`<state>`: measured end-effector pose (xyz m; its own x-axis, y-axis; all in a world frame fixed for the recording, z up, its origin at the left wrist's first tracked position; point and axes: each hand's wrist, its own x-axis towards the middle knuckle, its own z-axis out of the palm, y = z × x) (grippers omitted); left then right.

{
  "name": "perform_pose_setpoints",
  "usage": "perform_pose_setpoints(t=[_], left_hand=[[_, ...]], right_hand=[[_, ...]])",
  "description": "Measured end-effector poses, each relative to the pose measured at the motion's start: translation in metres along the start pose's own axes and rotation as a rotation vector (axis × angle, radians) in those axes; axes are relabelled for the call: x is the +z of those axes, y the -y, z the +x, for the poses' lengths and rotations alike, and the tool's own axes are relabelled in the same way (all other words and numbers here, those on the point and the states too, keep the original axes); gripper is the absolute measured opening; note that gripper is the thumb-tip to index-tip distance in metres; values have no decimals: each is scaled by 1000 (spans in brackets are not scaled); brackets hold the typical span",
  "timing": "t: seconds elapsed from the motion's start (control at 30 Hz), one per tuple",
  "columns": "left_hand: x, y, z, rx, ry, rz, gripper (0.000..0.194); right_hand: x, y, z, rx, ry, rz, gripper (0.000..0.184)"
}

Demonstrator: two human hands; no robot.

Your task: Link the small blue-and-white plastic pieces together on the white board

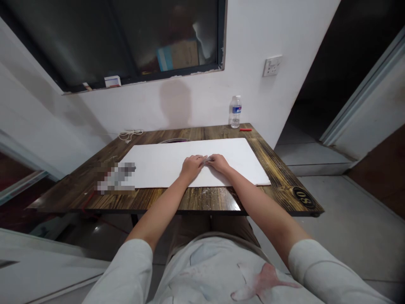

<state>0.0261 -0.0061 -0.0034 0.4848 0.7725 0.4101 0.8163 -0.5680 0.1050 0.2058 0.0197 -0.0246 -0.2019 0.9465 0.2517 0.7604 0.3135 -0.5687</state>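
Pale sleeves and a pink-stained shirt front lie nearest the head camera, and from them both forearms reach forward over a wooden table. The left hand and right hand sit side by side on a white sheet, a little right of its middle and close to its near edge. Both hands are curled rather than spread, their fingertips almost meeting around a small grey object, which lies about equally near each. It is too small to tell whether either hand has hold of it. The sheet's long axis runs left to right across the table, its near edge passing under the wrists and its right end stopping just short of the table's right edge. Open wood lies to the left, by a pixelated patch, and along the far side, where a white cord, a water bottle and a red pen rest.
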Motion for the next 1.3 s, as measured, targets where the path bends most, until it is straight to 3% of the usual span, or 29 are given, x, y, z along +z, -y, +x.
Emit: perform_pose_setpoints(t=[0.33, 0.43, 0.57, 0.8, 0.97, 1.17, 1.3], left_hand=[[-4, 8, 0, -132, 28, -63, 19], [-3, 9, 1, -137, 16, -105, 17], [0, 10, 0, -137, -24, -176, 16], [7, 15, 2, -188, -66, -396, 14], [10, 17, 4, -178, -10, -301, 20], [10, 12, 4, -82, 20, -256, 47], [9, 11, 4, -78, 38, -250, 40]], right_hand=[[-1, 1, -3, -12, -48, 103, 18], [-1, 2, -5, -55, -91, 165, 33], [-1, 2, -8, -111, -81, 149, 24], [1, 2, -4, -127, -41, 88, 36], [3, 2, -1, -182, 1, -16, 30], [1, 6, -4, -184, 17, -87, 29], [0, 8, -5, -170, 32, -133, 30]])
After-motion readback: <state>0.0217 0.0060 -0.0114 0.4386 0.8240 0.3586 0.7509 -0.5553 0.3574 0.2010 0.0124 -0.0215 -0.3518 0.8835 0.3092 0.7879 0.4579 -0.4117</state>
